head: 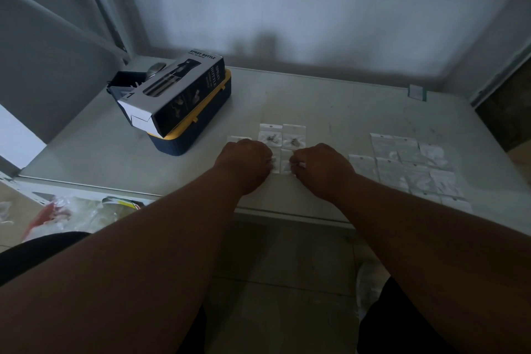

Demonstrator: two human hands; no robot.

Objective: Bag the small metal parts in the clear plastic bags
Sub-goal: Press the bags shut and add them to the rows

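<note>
Two small clear bags (269, 135) (293, 136), each with a dark metal part inside, lie side by side on the grey table (316, 106). Just in front of them lies another small bag (286, 162), between my two hands. My left hand (245, 162) and my right hand (321, 165) rest knuckles-up on the table, fingers curled under, and pinch this bag at its two sides. A further bag (240, 138) peeks out behind my left hand. What the fingertips hold beyond that is hidden.
A spread of several clear bags (408, 164) lies at the right. A spray bottle box (172, 89) sits on a blue and yellow case (198, 129) at the left. The table's front edge (287, 213) is near; loose plastic lies on the floor at left.
</note>
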